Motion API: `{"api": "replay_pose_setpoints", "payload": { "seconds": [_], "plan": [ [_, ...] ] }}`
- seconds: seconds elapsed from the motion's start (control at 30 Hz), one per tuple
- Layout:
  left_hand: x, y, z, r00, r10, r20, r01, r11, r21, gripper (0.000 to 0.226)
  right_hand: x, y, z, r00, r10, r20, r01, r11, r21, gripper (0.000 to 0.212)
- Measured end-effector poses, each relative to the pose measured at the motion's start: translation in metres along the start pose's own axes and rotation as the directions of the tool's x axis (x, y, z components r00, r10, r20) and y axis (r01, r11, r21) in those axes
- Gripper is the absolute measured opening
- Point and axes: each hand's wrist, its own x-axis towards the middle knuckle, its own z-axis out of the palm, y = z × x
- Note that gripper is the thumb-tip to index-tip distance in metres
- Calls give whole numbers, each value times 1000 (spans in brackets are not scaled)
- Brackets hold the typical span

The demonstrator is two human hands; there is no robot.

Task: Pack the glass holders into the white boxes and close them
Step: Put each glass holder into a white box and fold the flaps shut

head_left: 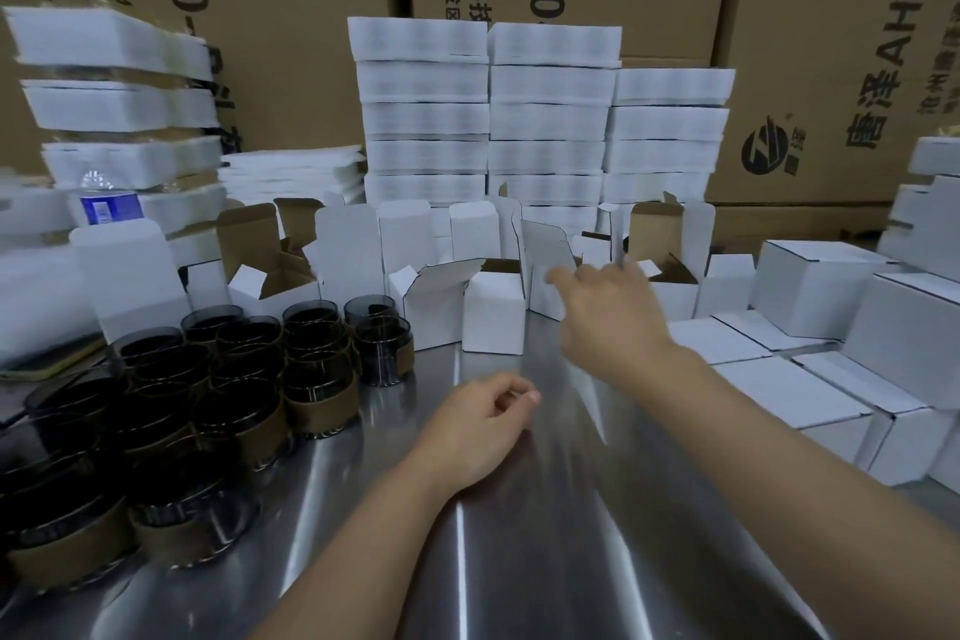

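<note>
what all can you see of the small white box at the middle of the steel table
The small white box is a white cardboard carton, brown inside, standing upright on the steel table with its top open. Another open white box stands close against its left side. The right hand hovers at its right, seemingly not touching it.

A single head-worn wide view looks forward and down, close over the steel table.

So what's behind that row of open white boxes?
Tall stacks of white bundles, likely flattened boxes, then large brown cartons printed with lettering. The stacks' bases are hidden by raised flaps of the open boxes.
</note>
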Motion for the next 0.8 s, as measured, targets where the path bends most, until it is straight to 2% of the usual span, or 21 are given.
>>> {"api": "replay_pose_setpoints", "payload": {
  "seconds": [0.13,0.3,0.43,0.6,0.67,0.8],
  "plan": [
    [0,0,-1,1000,1,1,-2,999,39,10,16,-22,2,983,23,183,-65,972,228,71],
    [1,-2,-2,1000,28,-10,-28,998,53,10,37,-30,12,965,41,258,-116,952,284,80],
    [2,-4,-1,999,37,-12,-36,998,46,10,42,-30,20,950,55,308,-160,932,325,77],
    [3,-6,-1,1000,21,-20,-20,998,59,10,37,-22,31,966,171,195,-237,888,395,50],
    [3,-7,0,1000,21,-22,-20,998,55,10,32,-17,34,959,236,155,-281,855,435,56],
    [4,-7,0,998,18,-62,-15,999,47,10,12,-5,35,938,343,38,-320,821,474,86]
  ]
}}
